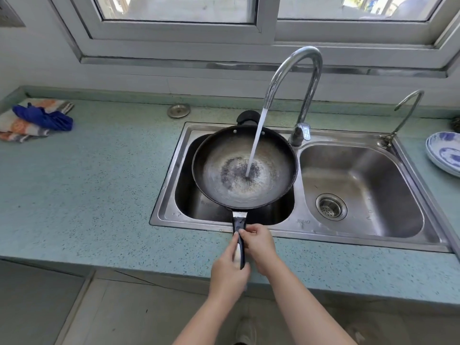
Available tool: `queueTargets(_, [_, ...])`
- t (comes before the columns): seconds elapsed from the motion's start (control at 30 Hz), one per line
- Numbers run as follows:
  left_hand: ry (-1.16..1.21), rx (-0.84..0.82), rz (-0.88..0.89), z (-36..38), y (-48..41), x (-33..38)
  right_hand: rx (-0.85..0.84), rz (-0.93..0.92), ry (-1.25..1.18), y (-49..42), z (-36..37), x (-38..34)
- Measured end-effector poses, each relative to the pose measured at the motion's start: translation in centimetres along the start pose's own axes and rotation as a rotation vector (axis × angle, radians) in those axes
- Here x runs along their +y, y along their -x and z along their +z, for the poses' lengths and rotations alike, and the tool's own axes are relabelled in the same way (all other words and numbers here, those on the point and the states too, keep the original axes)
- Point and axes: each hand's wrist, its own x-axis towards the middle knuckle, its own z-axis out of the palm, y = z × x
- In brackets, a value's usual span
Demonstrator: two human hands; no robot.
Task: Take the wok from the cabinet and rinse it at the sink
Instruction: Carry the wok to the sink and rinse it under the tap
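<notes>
Black wok [245,168], worn grey centre, upright over left basin of sink [361,235], tap water [256,143] hitting its middle.

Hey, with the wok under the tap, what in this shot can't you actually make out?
All in the head view:
- Left basin drain: hidden under the wok.
- Black object behind the wok: mostly covered by the rim, so unidentifiable.
- Blue and white plates: cut off by the right edge.
- Wok handle: middle wrapped by the left hand and right hand.
- Dark item behind the plates: cut off by the edge.
</notes>
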Motion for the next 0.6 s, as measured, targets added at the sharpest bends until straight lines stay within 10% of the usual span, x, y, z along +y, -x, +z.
queueTargets(0.6, [-0.338,0.039,0.105,-0.4,-0.3,0.8,-0.045,-0.223,0.286,0.1,-3.4,-0.1])
